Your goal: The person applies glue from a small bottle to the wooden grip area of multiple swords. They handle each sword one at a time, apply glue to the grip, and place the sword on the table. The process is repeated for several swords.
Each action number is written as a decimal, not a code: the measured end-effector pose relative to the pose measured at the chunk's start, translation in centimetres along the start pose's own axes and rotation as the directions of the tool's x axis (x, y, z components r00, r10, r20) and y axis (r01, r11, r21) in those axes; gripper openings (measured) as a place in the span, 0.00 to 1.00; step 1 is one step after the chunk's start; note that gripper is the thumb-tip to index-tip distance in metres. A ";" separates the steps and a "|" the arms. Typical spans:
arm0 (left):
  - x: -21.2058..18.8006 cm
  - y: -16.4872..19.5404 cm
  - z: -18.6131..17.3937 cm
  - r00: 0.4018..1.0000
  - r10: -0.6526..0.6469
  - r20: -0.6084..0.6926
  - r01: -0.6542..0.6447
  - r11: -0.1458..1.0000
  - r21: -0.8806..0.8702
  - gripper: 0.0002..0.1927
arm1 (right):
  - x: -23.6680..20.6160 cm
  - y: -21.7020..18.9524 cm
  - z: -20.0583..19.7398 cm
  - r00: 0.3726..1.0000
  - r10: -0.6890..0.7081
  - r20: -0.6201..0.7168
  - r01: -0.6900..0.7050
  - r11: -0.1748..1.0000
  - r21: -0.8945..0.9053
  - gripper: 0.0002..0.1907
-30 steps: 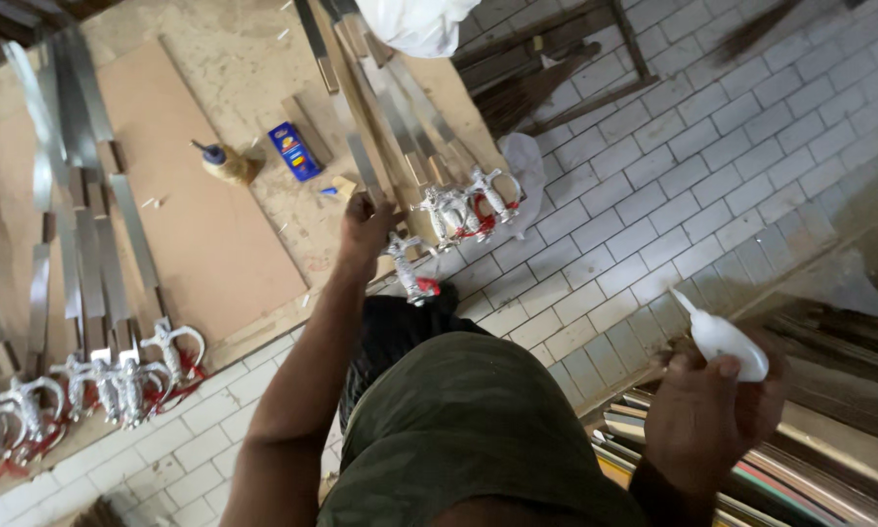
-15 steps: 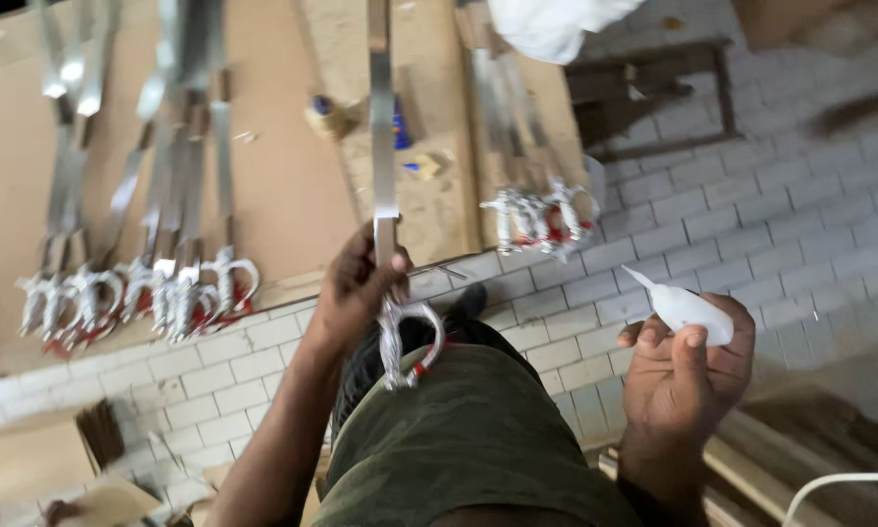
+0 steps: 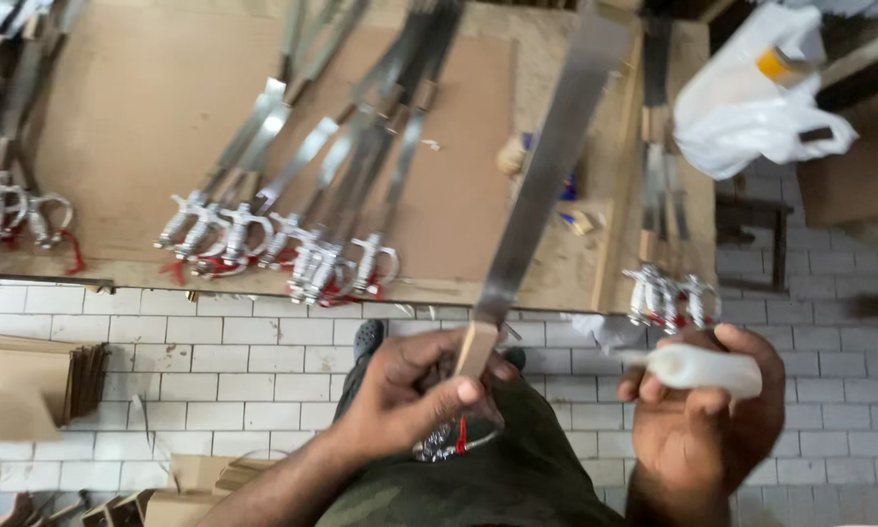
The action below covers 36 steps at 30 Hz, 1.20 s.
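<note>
My left hand [image 3: 409, 395] grips a sword [image 3: 541, 185] near its silver guard, by a wooden piece at the blade's base; the long steel blade points up and away over the table. My right hand [image 3: 702, 429] holds a small white squeeze bottle [image 3: 697, 369] with its nozzle pointing left toward the sword's base, a short gap from it. Both hands are above my lap in dark green trousers.
A wooden table [image 3: 126, 127] carries rows of finished swords [image 3: 292, 234] with silver hilts and red tassels, and more swords [image 3: 668, 293] at its right edge. A white plastic bag [image 3: 751, 107] sits at the top right. Cardboard [image 3: 19, 385] lies on the white tiled floor at the left.
My left hand lifted one sword off the table's pile and brought it over my lap. My right hand with the bottle came up and toward it. The view shifted right.
</note>
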<state>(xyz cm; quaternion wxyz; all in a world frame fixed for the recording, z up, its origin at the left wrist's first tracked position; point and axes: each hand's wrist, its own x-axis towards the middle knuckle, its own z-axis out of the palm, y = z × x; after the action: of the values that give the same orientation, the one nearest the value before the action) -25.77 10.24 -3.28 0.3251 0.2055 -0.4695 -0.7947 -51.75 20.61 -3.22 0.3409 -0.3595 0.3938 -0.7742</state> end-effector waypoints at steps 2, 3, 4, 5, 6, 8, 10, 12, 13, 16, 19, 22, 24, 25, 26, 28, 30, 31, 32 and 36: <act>-2.3 1.7 -3.1 0.994 0.110 0.022 -0.112 0.990 0.085 0.21 | -1.1 0.8 4.8 0.999 0.010 0.035 -0.009 1.000 -0.030 0.29; -3.7 2.6 -4.6 0.996 0.087 0.003 -0.086 0.989 0.116 0.19 | -1.6 1.2 7.0 0.998 0.010 0.054 -0.007 0.998 -0.065 0.31; -4.8 3.5 -6.3 0.998 0.065 -0.011 -0.063 0.987 0.151 0.18 | -2.1 1.5 9.1 0.997 0.011 0.074 -0.003 0.995 -0.100 0.32; -5.7 4.5 -8.0 0.999 0.047 -0.023 -0.042 0.980 0.193 0.16 | -2.4 2.0 11.1 0.995 -0.011 0.098 0.025 0.989 -0.143 0.33; -6.7 5.4 -9.5 0.997 0.076 -0.005 -0.073 0.973 0.220 0.16 | -2.8 2.5 12.9 0.994 -0.013 0.113 0.034 0.981 -0.193 0.34; -8.6 6.9 -12.2 0.992 0.123 0.035 -0.128 0.955 0.268 0.16 | -3.7 3.3 16.1 0.991 -0.008 0.134 0.048 0.954 -0.296 0.34; -10.2 7.8 -14.3 0.990 0.137 0.035 -0.141 0.972 0.186 0.15 | -4.7 4.0 18.8 0.989 -0.005 0.147 0.062 0.920 -0.387 0.35; -11.5 8.6 -16.3 0.982 0.182 0.045 -0.188 0.963 0.194 0.14 | -5.2 5.1 21.2 0.984 -0.016 0.176 0.094 0.891 -0.444 0.37; -12.2 8.9 -17.2 0.976 0.211 0.058 -0.219 0.946 0.238 0.13 | -5.6 5.5 22.3 0.982 -0.017 0.188 0.105 0.876 -0.470 0.37; -13.9 9.6 -19.4 0.970 0.224 0.097 -0.241 0.943 0.232 0.12 | -6.5 5.7 25.1 0.978 0.041 0.205 0.081 0.829 -0.554 0.38; -15.1 10.1 -20.9 0.961 0.251 0.120 -0.272 0.938 0.214 0.12 | -7.2 5.4 27.3 0.972 0.089 0.216 0.071 0.770 -0.634 0.38; -15.9 10.4 -22.0 0.958 0.262 0.114 -0.280 0.937 0.209 0.11 | -7.7 5.7 28.7 0.964 0.091 0.251 0.109 0.722 -0.683 0.40; -16.2 10.6 -22.7 0.957 0.271 0.105 -0.288 0.935 0.208 0.10 | -7.9 6.1 29.5 0.960 0.069 0.271 0.144 0.707 -0.693 0.40; -16.3 10.7 -23.0 0.955 0.279 0.100 -0.294 0.934 0.202 0.11 | -8.1 6.2 29.8 0.959 0.062 0.277 0.158 0.696 -0.700 0.40; -16.5 10.8 -23.1 0.953 0.287 0.094 -0.301 0.933 0.199 0.11 | -8.2 6.3 30.0 0.957 0.054 0.286 0.172 0.687 -0.706 0.40; -16.7 11.1 -23.5 0.958 0.271 0.096 -0.284 0.943 0.173 0.12 | -8.5 6.3 30.4 0.951 0.066 0.302 0.189 0.649 -0.737 0.40; -16.8 11.3 -24.0 0.955 0.281 0.100 -0.295 0.938 0.180 0.13 | -8.5 6.2 30.7 0.943 0.070 0.325 0.210 0.632 -0.746 0.40; -16.8 11.4 -24.2 0.950 0.296 0.103 -0.311 0.929 0.199 0.13 | -8.6 6.0 30.8 0.939 0.072 0.338 0.220 0.627 -0.747 0.40; -16.8 11.5 -24.4 0.945 0.310 0.107 -0.327 0.920 0.218 0.13 | -8.4 5.9 30.8 0.933 0.078 0.351 0.229 0.623 -0.748 0.39; -16.8 11.7 -25.1 0.944 0.306 0.121 -0.328 0.911 0.249 0.12 | -7.9 5.5 30.7 0.903 0.107 0.415 0.275 0.599 -0.752 0.39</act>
<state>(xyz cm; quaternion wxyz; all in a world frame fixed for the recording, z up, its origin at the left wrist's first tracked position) 5.75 2.76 -4.53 0.4003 0.1366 -0.6116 -0.6686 -21.03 13.29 3.02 0.1831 -0.6489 0.5960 -0.4361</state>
